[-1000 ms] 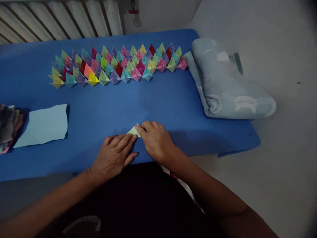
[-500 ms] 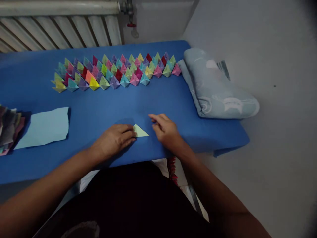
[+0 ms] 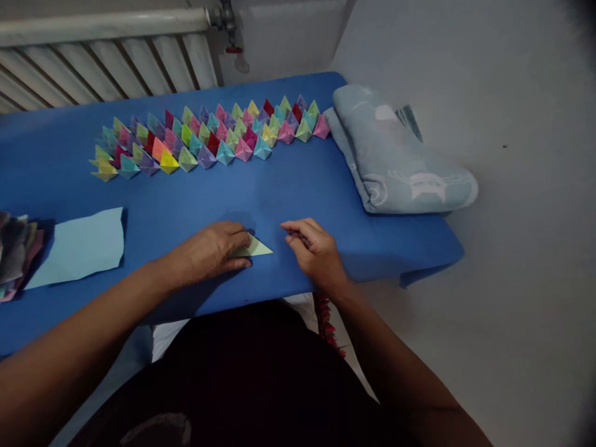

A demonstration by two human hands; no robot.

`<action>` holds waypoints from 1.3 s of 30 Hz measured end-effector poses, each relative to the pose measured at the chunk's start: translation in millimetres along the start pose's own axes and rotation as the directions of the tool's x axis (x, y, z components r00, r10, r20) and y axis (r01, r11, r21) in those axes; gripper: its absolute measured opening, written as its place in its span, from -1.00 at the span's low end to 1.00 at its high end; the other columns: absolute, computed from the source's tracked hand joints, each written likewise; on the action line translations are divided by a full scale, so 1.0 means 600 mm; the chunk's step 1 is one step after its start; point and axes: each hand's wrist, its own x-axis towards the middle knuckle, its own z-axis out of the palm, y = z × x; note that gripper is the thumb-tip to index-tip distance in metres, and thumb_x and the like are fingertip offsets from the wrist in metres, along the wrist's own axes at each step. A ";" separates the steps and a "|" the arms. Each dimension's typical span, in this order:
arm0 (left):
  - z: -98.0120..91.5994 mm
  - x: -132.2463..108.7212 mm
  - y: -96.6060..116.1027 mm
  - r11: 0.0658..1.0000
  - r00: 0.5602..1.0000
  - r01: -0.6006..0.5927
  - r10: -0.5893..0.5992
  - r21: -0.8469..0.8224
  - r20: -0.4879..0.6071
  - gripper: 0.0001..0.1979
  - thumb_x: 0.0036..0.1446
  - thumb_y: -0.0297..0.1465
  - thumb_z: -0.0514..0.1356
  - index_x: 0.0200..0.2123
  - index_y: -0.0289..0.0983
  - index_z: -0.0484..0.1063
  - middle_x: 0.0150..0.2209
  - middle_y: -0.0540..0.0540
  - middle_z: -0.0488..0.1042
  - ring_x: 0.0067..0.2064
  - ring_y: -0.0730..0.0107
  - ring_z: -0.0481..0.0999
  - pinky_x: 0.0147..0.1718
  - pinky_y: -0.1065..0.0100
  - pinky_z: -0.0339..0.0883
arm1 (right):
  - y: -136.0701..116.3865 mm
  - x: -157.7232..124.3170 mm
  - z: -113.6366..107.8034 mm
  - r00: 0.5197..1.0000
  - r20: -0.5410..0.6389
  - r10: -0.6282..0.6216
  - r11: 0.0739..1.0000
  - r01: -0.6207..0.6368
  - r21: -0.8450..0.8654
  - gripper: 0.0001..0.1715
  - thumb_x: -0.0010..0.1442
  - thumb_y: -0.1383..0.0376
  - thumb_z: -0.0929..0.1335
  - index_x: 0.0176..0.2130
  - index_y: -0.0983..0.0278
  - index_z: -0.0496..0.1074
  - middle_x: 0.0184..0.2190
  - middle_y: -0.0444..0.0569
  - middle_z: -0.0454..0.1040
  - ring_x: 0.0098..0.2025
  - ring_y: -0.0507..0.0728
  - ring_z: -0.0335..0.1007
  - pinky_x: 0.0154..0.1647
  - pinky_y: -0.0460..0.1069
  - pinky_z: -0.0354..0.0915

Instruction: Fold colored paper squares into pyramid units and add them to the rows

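A small pale green folded paper point(image 3: 255, 248) lies on the blue table cover point(image 3: 186, 205), its pointed end toward the right. My left hand point(image 3: 218, 248) rests over its left part, with the fingers on the paper and the thumb below them. To the right of the paper's tip, my right hand point(image 3: 314, 248) is raised slightly with fingers curled and the index finger pointing left. It is apart from the paper, and whether anything sits between its fingertips is too small to tell.
Rows of colourful folded paper pieces point(image 3: 187, 159) stand along the back. A folded grey-blue blanket point(image 3: 405, 161) lies at the right. On the left are a light blue sheet point(image 3: 81, 245) and a stack of coloured papers point(image 3: 16, 248). A radiator point(image 3: 102, 62) is behind.
My left hand has spread its thumb away from the fingers and covers the paper's top corner. The paper's tip points a little more downward. The whole view has shifted slightly.
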 end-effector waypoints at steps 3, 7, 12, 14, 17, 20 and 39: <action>-0.001 0.000 0.002 1.000 1.000 0.000 0.000 -0.011 0.018 -0.85 0.26 -0.32 0.11 -0.27 -0.27 0.41 -0.26 -0.09 0.43 -0.24 0.35 0.44 -0.23 0.36 0.31 | 0.000 -0.001 -0.001 1.000 0.014 -0.019 1.000 0.019 -0.010 -0.72 0.20 0.39 0.27 -0.14 0.24 0.52 -0.28 -0.04 0.48 -0.29 0.07 0.38 -0.19 -0.01 0.32; -0.002 0.001 0.000 1.000 0.999 -0.023 0.022 0.020 0.046 -0.84 0.26 -0.36 0.07 -0.31 -0.27 0.40 -0.30 -0.08 0.42 -0.26 0.34 0.44 -0.25 0.37 0.31 | -0.002 -0.003 -0.003 1.000 0.014 -0.025 1.000 0.025 0.015 -0.72 0.21 0.41 0.27 -0.14 0.28 0.52 -0.26 -0.03 0.47 -0.31 0.05 0.38 -0.19 -0.03 0.31; -0.003 -0.002 -0.004 0.999 1.000 -0.028 0.028 -0.030 0.012 -0.80 0.29 -0.34 0.05 -0.30 -0.25 0.43 -0.28 -0.09 0.45 -0.25 0.38 0.45 -0.24 0.39 0.31 | -0.005 -0.003 -0.005 0.999 0.028 -0.025 1.000 0.025 0.005 -0.72 0.22 0.43 0.27 -0.13 0.31 0.51 -0.24 -0.02 0.48 -0.29 0.05 0.38 -0.17 -0.02 0.30; -0.004 -0.003 -0.007 0.996 0.999 -0.041 0.041 -0.081 0.002 -0.77 0.31 -0.31 0.03 -0.26 -0.25 0.45 -0.25 -0.09 0.47 -0.25 0.40 0.47 -0.23 0.40 0.32 | -0.005 -0.002 -0.005 0.999 0.037 -0.011 1.000 0.012 -0.009 -0.71 0.22 0.42 0.26 -0.13 0.27 0.51 -0.23 -0.03 0.49 -0.28 0.06 0.39 -0.18 -0.02 0.30; -0.008 -0.002 -0.011 0.991 0.999 -0.052 0.053 -0.123 0.005 -0.74 0.33 -0.28 0.03 -0.22 -0.26 0.47 -0.24 -0.11 0.49 -0.24 0.38 0.48 -0.22 0.40 0.33 | -0.005 -0.002 -0.005 0.999 0.047 0.000 1.000 0.001 -0.024 -0.71 0.22 0.42 0.27 -0.12 0.24 0.51 -0.21 -0.04 0.50 -0.27 0.06 0.40 -0.18 -0.01 0.31; -0.011 0.001 -0.010 0.989 0.999 -0.030 0.034 -0.148 0.020 -0.74 0.32 -0.28 0.04 -0.20 -0.26 0.48 -0.23 -0.11 0.49 -0.22 0.38 0.49 -0.19 0.39 0.33 | -0.004 -0.002 -0.004 0.999 0.053 -0.008 0.999 0.010 -0.036 -0.71 0.22 0.42 0.27 -0.11 0.26 0.51 -0.21 -0.03 0.50 -0.25 0.07 0.41 -0.18 -0.01 0.31; -0.009 0.000 0.004 0.958 0.991 0.113 -0.126 -0.265 -0.035 -0.81 0.25 -0.28 0.10 -0.18 -0.23 0.44 -0.26 -0.08 0.51 -0.19 0.33 0.51 -0.21 0.32 0.38 | -0.037 -0.008 0.034 0.985 0.167 0.032 0.967 0.012 -0.255 -0.68 0.25 0.34 0.32 0.00 0.21 0.49 -0.33 -0.11 0.57 -0.26 0.09 0.39 -0.20 -0.02 0.22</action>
